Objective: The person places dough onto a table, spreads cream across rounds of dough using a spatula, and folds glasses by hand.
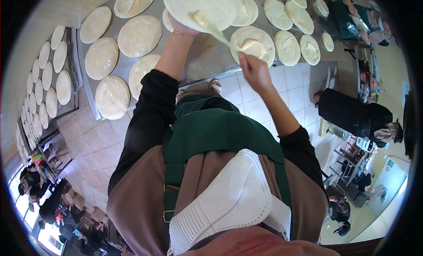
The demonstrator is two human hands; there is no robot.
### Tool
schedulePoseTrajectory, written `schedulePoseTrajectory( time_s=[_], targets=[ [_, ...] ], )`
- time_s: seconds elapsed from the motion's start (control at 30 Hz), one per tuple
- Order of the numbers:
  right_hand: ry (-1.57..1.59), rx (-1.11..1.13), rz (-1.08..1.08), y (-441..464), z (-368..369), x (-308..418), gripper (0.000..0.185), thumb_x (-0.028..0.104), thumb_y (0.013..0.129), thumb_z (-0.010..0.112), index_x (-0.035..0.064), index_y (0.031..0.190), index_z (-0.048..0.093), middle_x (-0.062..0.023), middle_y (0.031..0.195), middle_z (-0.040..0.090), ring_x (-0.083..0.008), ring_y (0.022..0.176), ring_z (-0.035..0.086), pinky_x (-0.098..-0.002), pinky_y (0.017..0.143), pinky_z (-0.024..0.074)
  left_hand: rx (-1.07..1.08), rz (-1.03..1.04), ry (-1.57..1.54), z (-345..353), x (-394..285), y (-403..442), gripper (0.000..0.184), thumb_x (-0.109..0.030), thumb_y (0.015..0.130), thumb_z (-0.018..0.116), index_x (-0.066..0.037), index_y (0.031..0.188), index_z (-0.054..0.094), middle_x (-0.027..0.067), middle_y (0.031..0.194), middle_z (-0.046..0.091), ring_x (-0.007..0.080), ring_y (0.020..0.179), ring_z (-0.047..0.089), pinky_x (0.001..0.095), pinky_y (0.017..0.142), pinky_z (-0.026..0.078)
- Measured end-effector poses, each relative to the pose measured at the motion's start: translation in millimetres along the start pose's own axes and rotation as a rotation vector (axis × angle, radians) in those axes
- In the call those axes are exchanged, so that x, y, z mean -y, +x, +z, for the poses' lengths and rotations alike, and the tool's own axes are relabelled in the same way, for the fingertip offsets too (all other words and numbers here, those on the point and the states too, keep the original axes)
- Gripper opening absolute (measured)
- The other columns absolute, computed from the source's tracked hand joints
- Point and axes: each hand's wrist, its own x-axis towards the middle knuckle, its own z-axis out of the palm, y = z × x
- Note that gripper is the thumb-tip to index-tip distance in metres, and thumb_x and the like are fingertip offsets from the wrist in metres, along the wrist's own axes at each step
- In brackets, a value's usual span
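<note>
At the top of the head view, my left hand (181,27) supports a large round pale disc (185,5) from beneath, its fingers mostly hidden under it. My right hand (256,72) is closed around the handle of a pale green spatula (220,37), which slants up to the left. Its blurred, cream-smeared head lies over the raised disc's surface. Just above my right hand, a disc (240,38) on the table carries a dollop of cream (254,49). More pale discs, several with a glossy coating, surround my left forearm, including one disc (140,35) to its left.
The metal table (205,64) holds many discs in rows. Further discs (64,86) fill another table at left. A person in dark clothes (348,113) stands at right, and another person (370,13) works at the table's far right end. Tiled floor (99,139) lies below.
</note>
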Motion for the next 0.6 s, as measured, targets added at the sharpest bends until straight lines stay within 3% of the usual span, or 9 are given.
schedulePoseTrajectory(
  time_s=[0.13, 0.23, 0.33, 0.5, 0.6],
  targets=[
    [0.125, 0.032, 0.010, -0.4, -11.6, 29.0, 0.019, 0.015, 0.090, 0.060, -0.0026, 0.093, 0.066, -0.0169, 0.066, 0.058, -0.0293, 0.055, 0.057, -0.0372, 0.052, 0.0449, 0.026, 0.025, -0.001, 6.1, 8.4, 1.9, 0.066, -0.057, 0.091, 0.036, -0.012, 0.139, 0.038, 0.0117, 0.139, 0.045, 0.0346, 0.126, 0.044, 0.0545, 0.104, 0.036],
    [0.021, -0.090, 0.126, 9.9, -17.7, 21.3, 0.018, 0.014, 0.090, 0.059, -0.0022, 0.091, 0.067, -0.0168, 0.063, 0.057, -0.0283, 0.053, 0.057, -0.0375, 0.051, 0.0443, 0.049, 0.037, -0.010, 14.8, 9.9, -6.0, 0.067, -0.057, 0.091, 0.036, -0.012, 0.140, 0.037, 0.0118, 0.139, 0.044, 0.0348, 0.126, 0.043, 0.0546, 0.104, 0.035],
    [-0.043, -0.152, 0.051, 14.9, -4.1, 13.7, 0.019, 0.015, 0.091, 0.059, -0.0018, 0.092, 0.067, -0.0173, 0.064, 0.057, -0.0295, 0.055, 0.058, -0.0381, 0.052, 0.0450, 0.064, 0.050, -0.017, 15.5, 24.6, 0.2, 0.067, -0.057, 0.091, 0.036, -0.012, 0.140, 0.037, 0.0118, 0.140, 0.043, 0.0349, 0.127, 0.042, 0.0548, 0.105, 0.034],
    [0.084, 0.002, 0.008, -9.1, -7.9, 33.3, 0.018, 0.016, 0.090, 0.060, 0.0000, 0.093, 0.067, -0.0164, 0.066, 0.060, -0.0310, 0.057, 0.059, -0.0377, 0.054, 0.0469, 0.090, 0.081, -0.023, 17.4, 20.4, -1.8, 0.067, -0.057, 0.091, 0.036, -0.012, 0.141, 0.036, 0.0119, 0.141, 0.042, 0.0351, 0.128, 0.041, 0.0551, 0.106, 0.033],
    [0.095, -0.043, 0.042, -21.8, -11.0, 23.1, 0.018, 0.015, 0.090, 0.059, -0.0006, 0.093, 0.067, -0.0163, 0.066, 0.060, -0.0308, 0.057, 0.059, -0.0366, 0.054, 0.0468, 0.101, 0.100, -0.024, 13.7, 15.2, -2.0, 0.068, -0.057, 0.091, 0.036, -0.013, 0.141, 0.035, 0.0120, 0.142, 0.041, 0.0353, 0.129, 0.040, 0.0552, 0.106, 0.032]
  ],
)
